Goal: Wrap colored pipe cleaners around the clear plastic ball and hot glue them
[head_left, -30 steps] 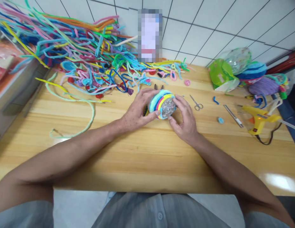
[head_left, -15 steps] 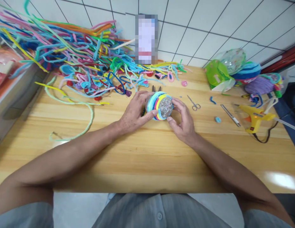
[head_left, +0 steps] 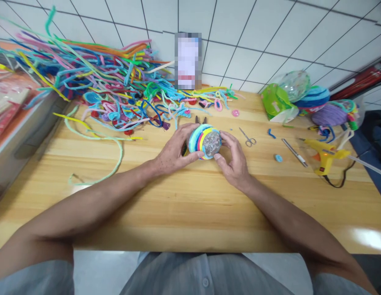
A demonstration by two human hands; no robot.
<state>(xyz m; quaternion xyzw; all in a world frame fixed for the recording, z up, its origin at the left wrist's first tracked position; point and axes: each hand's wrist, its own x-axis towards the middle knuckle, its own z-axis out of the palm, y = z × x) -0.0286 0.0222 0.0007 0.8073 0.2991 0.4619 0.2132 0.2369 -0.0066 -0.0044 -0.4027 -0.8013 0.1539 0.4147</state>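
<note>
Between my hands is a round ball-like form wrapped in pipe cleaners (head_left: 195,138), striped light blue, dark blue, pink and yellow, with a bare clear, shiny part facing right. My left hand (head_left: 177,149) wraps its left side, the thumb lying along the lower front. At the right edge, my right hand (head_left: 233,159) holds it between thumb and fingers. Just behind it the jaw tips of a pair of pliers (head_left: 201,120) show; the rest is mostly hidden by the form and my left hand.
A heap of colourful pipe cleaners (head_left: 116,86) covers the back left. A phone (head_left: 188,61) leans on the tiled wall. To the right lie small scissors (head_left: 248,138), a utility knife (head_left: 294,152), a blue button-like piece (head_left: 278,158) and a yellow glue gun (head_left: 325,155). A green packet (head_left: 278,102) stands behind.
The view has tilted slightly, so the whole scene sits a little lower. Both hands keep their hold on the wrapped form, with hardly any movement.
</note>
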